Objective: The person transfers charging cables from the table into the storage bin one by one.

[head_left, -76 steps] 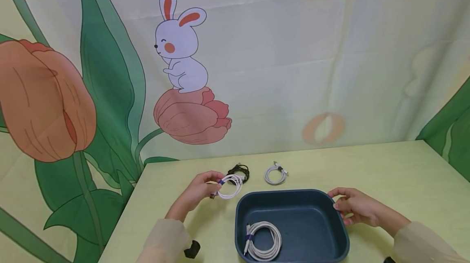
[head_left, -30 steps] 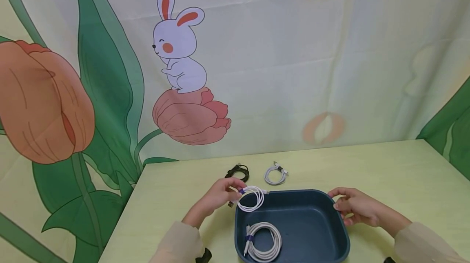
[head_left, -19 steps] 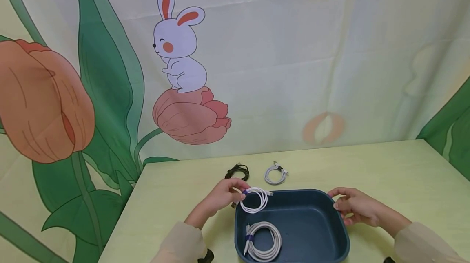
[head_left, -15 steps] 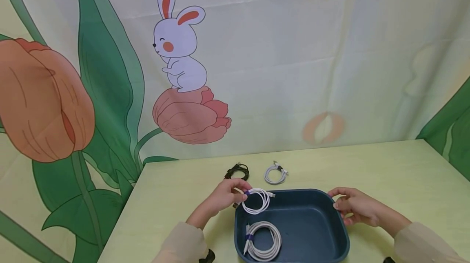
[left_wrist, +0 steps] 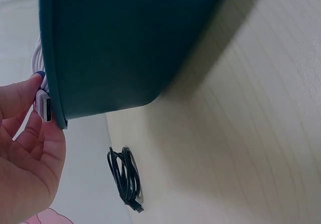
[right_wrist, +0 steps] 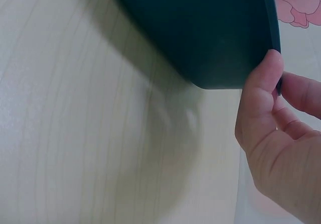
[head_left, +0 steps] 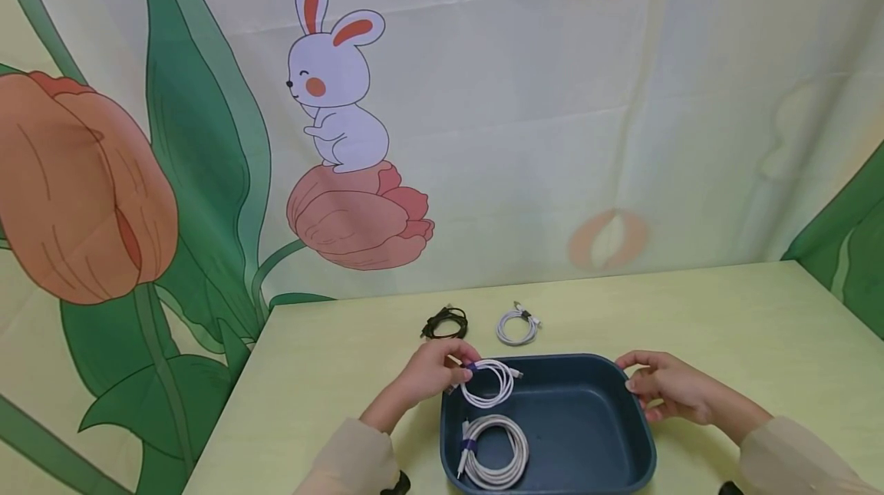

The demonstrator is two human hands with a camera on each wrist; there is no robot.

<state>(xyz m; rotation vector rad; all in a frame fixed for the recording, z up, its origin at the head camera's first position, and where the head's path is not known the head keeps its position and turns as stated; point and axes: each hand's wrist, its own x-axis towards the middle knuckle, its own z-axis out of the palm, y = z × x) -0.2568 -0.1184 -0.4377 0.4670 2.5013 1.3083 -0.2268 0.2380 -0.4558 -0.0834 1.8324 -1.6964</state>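
Observation:
My left hand [head_left: 435, 369] pinches a coiled white USB cable [head_left: 507, 387] at its purple tie, over the back left corner of a dark blue bin [head_left: 573, 472]. In the left wrist view the cable's USB plug [left_wrist: 45, 106] pokes out by the fingers, beside the bin's rim. My right hand [head_left: 673, 389] grips the bin's rim at the back right corner, and in the right wrist view its thumb [right_wrist: 268, 71] presses on the outer side. Inside the bin, on the left, lies a thicker coiled off-white cable [head_left: 519, 455] with a purple tie.
A coiled black cable [head_left: 445, 323] lies on the pale yellow table [head_left: 746, 326] behind the left hand. Right of it is a coiled light grey cable [head_left: 516, 326]. A printed backdrop [head_left: 497, 134] with a rabbit and tulips hangs behind the table.
My left hand has carried the white USB cable from left of the bin rightward, to over its back left corner. The right hand has stayed on the rim.

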